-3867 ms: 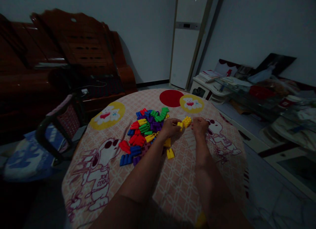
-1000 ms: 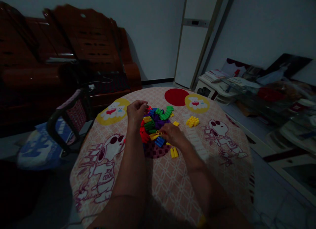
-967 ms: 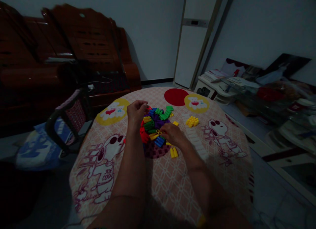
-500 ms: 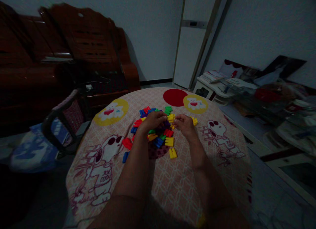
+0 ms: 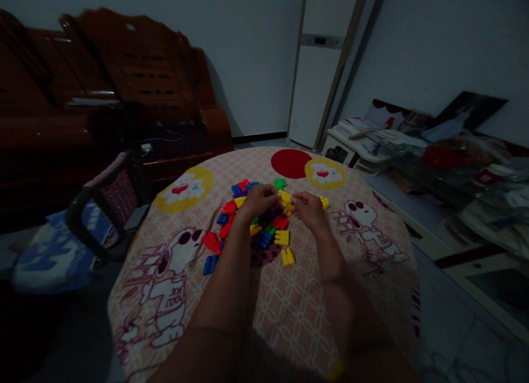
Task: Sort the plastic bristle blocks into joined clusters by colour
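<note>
1. Yellow piece (image 5: 286, 198) seen between the two hands, over the right side of the pile of blocks (image 5: 264, 238) on the cloth-covered desk (image 5: 285, 300).
2. Its outline is partly covered by fingers; shape and exact joints can't be made out in the dim light.
3. Long axis seems slanted, far left to near right; which end is the front can't be told.
4. Left hand (image 5: 261, 200) is curled over the pile, fingertips at the piece's left edge; the middle of the pile is hidden under it.
5. Right hand (image 5: 309, 208) is bent, fingertips by the piece's right side.
6. Hands are apart; whether either is clamped on the piece can't be told.
7. Yellow cluster (image 5: 324, 201) is half hidden behind the right hand.
8. Both forearms are cut off at the near edge.
</note>
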Demonstrator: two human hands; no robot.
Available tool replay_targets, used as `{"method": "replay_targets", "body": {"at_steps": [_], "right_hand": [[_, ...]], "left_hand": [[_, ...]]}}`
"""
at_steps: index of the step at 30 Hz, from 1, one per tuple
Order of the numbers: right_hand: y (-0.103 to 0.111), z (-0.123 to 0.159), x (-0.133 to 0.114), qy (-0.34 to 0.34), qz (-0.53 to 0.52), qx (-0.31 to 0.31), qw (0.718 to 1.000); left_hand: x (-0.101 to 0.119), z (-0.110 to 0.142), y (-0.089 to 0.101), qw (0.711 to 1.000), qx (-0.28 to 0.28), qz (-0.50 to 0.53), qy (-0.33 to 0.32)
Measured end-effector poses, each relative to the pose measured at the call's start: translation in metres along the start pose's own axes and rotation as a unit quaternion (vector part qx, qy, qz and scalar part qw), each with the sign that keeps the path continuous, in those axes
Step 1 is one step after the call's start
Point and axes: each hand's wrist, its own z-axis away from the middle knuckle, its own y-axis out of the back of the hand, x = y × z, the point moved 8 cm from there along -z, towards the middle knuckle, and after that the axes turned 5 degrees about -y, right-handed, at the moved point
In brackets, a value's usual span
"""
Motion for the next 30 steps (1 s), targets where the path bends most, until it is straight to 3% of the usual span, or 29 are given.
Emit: {"method": "replay_targets", "body": {"at_steps": [3, 6, 9, 14, 17, 20, 25, 27, 30], "right_hand": [[-0.005, 0.003, -0.008, 0.052, 0.065, -0.021, 0.996], [-0.009, 0.003, -0.006, 0.053, 0.096, -0.026, 0.994], [-0.01, 0.002, -0.001, 0.032, 0.093, -0.014, 0.995], [-0.007, 0.005, -0.007, 0.062, 0.101, 0.027, 0.993], [-0.006, 0.004, -0.009, 0.063, 0.085, 0.019, 0.994], [0.022, -0.002, -0.007, 0.044, 0.042, 0.077, 0.995], [0.114, -0.005, 0.011, 0.012, -0.053, 0.32, 0.946], [0.135, -0.007, 0.027, -0.02, -0.095, 0.357, 0.929], [0.138, -0.012, 0.056, -0.093, -0.157, 0.34, 0.923]], "left_hand": [[0.008, 0.0, -0.002, 0.994, -0.01, -0.099, -0.046], [0.012, -0.001, -0.005, 0.987, -0.005, -0.146, -0.064], [0.006, -0.005, -0.007, 0.99, 0.012, -0.127, -0.057], [-0.005, -0.012, -0.016, 0.994, 0.038, -0.084, -0.057], [-0.009, -0.014, -0.026, 0.995, 0.044, -0.069, -0.054], [-0.006, -0.014, -0.032, 0.993, 0.066, -0.085, -0.056], [0.005, -0.014, -0.045, 0.984, 0.074, -0.15, -0.066], [0.008, -0.015, -0.051, 0.983, 0.067, -0.153, -0.073], [0.01, -0.018, -0.061, 0.983, 0.062, -0.154, -0.078]]}}
